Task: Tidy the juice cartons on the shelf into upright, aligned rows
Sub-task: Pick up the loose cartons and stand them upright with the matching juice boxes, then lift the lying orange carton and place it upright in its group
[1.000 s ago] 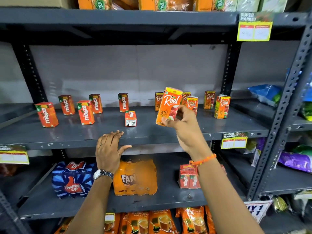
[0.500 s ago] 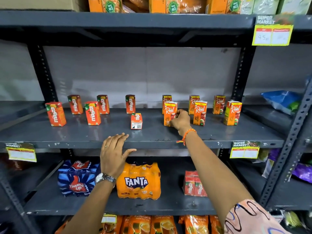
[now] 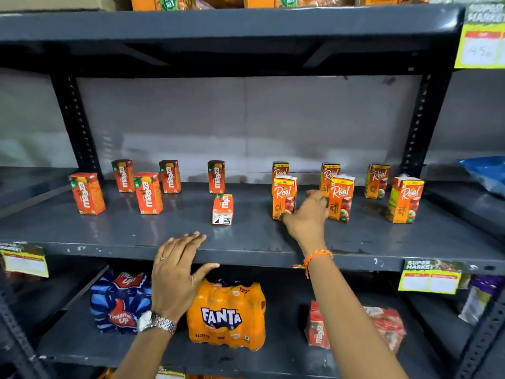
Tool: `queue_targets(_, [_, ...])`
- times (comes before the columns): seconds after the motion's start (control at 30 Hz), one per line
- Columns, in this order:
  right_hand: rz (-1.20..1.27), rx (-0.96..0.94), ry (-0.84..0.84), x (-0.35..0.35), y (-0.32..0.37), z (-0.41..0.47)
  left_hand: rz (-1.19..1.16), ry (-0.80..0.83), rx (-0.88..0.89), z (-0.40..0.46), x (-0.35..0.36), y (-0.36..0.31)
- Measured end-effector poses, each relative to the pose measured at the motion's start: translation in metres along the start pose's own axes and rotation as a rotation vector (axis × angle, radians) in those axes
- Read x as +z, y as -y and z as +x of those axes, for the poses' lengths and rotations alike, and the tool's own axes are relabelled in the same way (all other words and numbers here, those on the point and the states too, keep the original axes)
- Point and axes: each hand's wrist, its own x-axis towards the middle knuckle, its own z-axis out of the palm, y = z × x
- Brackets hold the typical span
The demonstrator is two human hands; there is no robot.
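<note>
Right hand [image 3: 306, 214] has thumb and fingers lightly around the base of a Real carton [image 3: 284, 196] standing upright mid-shelf, right of centre; whether it's gripping or letting go, can't tell. I'd square it with the Real carton to its right [image 3: 341, 197] before releasing. Left hand [image 3: 176, 272] lies spread, holding nothing, on the shelf's [image 3: 136, 242] front lip. Plenty of bare shelf nearby; one toppled Maaza carton [image 3: 222, 209] lies to the left.
</note>
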Motion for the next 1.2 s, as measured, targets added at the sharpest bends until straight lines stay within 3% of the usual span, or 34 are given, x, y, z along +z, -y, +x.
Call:
queue_targets(0.17, [0.041,-0.133,-0.199,-0.006,0.011,-0.026,0.017,0.004,0.116,0.003,-0.004,0.015])
queue_targets(0.33, [0.035,-0.283,0.016,0.025,0.043,-0.063,-0.075,-0.15,0.059,-0.001,-0.013,0.062])
queue_targets(0.43, [-0.029,-0.257,0.1,0.062,0.063,-0.064,-0.081,-0.197,-0.031,-0.003,-0.023,0.102])
queue_targets(0.6, [-0.17,-0.125,0.13,0.099,0.078,-0.058,-0.094,-0.087,0.031,-0.01,-0.033,0.129])
queue_targets(0.83, [-0.255,-0.098,0.146,0.115,0.103,-0.073,-0.153,-0.036,-0.045,-0.012,-0.032,0.12])
queue_targets(1.0, [-0.102,0.016,0.205,0.111,0.105,-0.07,-0.135,0.033,-0.027,-0.012,-0.037,0.122])
queue_targets(1.2, [0.416,0.211,0.239,0.102,0.104,-0.083,-0.111,0.07,-0.013,-0.013,-0.041,0.126])
